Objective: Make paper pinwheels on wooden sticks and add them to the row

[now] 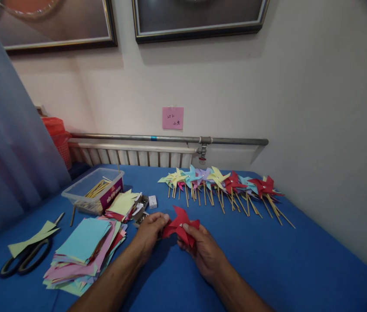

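Between my two hands, above the blue tabletop, is a red paper pinwheel [181,216] with a small metallic pin at its centre. My left hand [152,229] is closed with thumb and fingers pinching its left blade. My right hand [203,245] grips it from the right, thumb pressed on the front near the pin and fingers behind. No stick shows on this pinwheel. Just beyond my left hand stand small open boxes [142,203] of metal pins and a small white box [152,202].
Finished pinwheels on sticks [216,177] lie in a row at the back right. Coloured paper [82,238] is stacked at left, near black-handled scissors [29,255] under a green scrap. A clear plastic box [92,182] holds sticks. Behind runs a pipe [170,139] along the wall.
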`<state>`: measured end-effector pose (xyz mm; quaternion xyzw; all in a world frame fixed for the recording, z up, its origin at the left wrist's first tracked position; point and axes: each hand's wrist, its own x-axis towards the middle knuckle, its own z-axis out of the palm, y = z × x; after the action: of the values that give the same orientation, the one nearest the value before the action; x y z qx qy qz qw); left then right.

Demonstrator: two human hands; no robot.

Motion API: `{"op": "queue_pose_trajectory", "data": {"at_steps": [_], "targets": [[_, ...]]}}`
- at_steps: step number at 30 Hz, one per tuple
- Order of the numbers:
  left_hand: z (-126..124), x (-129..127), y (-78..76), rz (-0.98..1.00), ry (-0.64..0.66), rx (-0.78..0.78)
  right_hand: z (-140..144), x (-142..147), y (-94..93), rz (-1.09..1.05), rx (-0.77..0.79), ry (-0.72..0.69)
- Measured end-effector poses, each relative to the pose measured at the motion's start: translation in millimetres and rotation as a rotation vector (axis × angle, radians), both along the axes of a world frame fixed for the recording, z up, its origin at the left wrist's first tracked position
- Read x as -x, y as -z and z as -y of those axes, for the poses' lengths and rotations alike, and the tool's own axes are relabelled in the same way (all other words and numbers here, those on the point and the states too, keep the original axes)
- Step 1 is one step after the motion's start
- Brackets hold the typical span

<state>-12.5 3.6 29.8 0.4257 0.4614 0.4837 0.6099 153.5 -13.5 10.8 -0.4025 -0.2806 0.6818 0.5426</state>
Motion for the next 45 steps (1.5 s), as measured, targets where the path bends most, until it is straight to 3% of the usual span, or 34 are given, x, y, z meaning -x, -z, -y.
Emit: {"op": "queue_pose_trajectory", "data": {"at_steps": [9,18,33,45], "targets": [[3,1,-7.1,-0.046,0.009,-0.021,0,1,0.8,-0.035,-0.003,0.024],[2,-1,-8.1,-0.085,0.041,-0.07,1,7,17.0,0.078,-0.077,-0.01],[-8,-2,22.4,-0.095,0.1,-0.116,-3,8,19.6,0.151,-0.15,-0.018],[-11,-1,30.0,-0.124,0.06,-0.126,-3,7,19.3,0.224,-0.201,-0.016]]}}
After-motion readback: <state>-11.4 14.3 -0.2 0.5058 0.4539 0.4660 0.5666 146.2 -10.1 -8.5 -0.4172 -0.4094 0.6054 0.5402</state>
